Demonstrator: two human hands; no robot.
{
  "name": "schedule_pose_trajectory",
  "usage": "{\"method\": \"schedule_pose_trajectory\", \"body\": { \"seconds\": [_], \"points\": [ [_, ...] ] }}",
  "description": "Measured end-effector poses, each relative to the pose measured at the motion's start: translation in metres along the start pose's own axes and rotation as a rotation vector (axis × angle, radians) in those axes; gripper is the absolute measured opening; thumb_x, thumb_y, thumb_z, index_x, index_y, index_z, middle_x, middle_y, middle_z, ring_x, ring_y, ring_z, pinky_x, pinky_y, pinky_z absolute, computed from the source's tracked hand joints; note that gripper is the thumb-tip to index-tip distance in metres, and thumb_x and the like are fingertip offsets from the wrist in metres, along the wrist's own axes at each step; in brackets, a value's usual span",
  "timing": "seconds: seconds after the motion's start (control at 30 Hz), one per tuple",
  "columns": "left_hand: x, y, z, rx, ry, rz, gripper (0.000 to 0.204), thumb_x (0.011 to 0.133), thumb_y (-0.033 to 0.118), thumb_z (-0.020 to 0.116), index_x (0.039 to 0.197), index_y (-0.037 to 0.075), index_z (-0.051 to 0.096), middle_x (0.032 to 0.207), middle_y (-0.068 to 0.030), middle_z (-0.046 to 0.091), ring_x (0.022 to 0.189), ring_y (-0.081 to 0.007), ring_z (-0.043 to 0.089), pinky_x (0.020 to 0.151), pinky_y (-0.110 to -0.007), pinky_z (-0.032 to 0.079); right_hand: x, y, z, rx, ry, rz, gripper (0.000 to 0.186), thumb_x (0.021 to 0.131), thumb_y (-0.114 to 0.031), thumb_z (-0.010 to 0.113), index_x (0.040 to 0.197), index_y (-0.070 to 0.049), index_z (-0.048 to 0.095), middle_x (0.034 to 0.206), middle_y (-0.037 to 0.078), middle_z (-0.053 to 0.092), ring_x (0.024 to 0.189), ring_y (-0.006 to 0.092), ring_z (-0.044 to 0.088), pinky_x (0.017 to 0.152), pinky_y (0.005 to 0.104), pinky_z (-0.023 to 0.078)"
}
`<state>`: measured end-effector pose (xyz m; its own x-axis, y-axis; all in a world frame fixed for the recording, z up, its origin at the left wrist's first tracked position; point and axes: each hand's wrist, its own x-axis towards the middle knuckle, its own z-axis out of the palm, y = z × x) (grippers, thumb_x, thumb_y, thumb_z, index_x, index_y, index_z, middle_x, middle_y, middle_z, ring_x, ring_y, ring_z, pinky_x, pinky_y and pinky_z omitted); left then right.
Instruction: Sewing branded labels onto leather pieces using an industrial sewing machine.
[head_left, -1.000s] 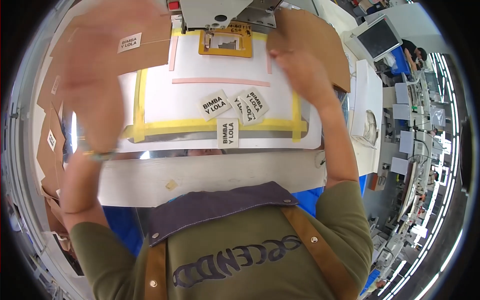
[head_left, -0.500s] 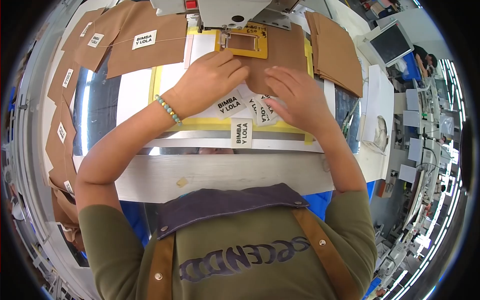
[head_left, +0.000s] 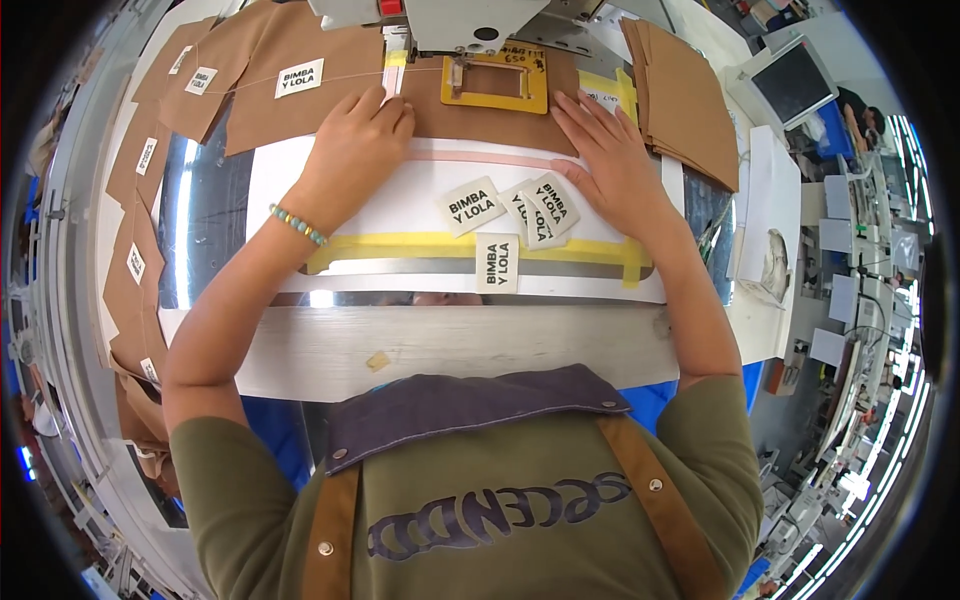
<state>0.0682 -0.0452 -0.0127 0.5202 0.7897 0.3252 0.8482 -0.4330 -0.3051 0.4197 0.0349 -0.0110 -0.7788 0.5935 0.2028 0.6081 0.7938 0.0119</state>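
A brown fabric piece (head_left: 500, 123) lies under the yellow template frame (head_left: 543, 85) of a sewing machine (head_left: 455, 25). At its left edge my left hand (head_left: 355, 155) is closed, the fingers curled and pressed together on that edge beside a pale strip. My right hand (head_left: 615, 165) rests at the piece's right edge with the fingers stretched out and the thumb apart, near a yellow-taped white paper. Between my hands, closer to me, several white labels (head_left: 472, 204) with black lettering lie loosely overlapped on the white board (head_left: 370, 210); another label (head_left: 497, 263) lies below them.
Brown pieces with labels (head_left: 265, 95) spread along the left side, with a thread running from them toward the machine. A stack of plain brown pieces (head_left: 692, 120) stands on the right, beside a monitor (head_left: 790, 85). Yellow tape (head_left: 400, 246) borders the board.
The brown piece now lies straighter under the yellow frame, uncovering more white board. My left hand has moved left to its edge; my right hand has moved up and right, away from the labels.
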Motion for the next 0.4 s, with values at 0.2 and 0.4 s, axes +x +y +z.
{"method": "schedule_pose_trajectory", "body": {
  "seconds": [0.2,0.4],
  "points": [
    [-0.020,0.027,-0.029,-0.194,0.044,-0.090,0.053,0.091,0.012,0.073,0.143,0.003,0.066,0.154,-0.0088,0.062,0.140,-0.0336,0.057,0.114,-0.044,0.051,-0.005,0.001,-0.006,0.100,-0.031,0.015,0.069,0.112,-0.049,0.053,0.166,-0.007,0.043,0.174,0.011,0.041,0.165,0.0338,0.027,0.134,0.0606,0.018],
    [-0.040,0.026,-0.021,-0.424,-0.077,-0.165,0.057,0.101,0.024,0.074,0.153,0.005,0.060,0.169,-0.0101,0.049,0.154,-0.0382,0.045,0.122,-0.048,0.044,-0.020,-0.001,-0.014,0.132,-0.157,0.004,0.071,0.113,-0.050,0.051,0.168,-0.007,0.039,0.179,0.009,0.031,0.167,0.0334,0.020,0.135,0.0603,0.013]
  ]
}}
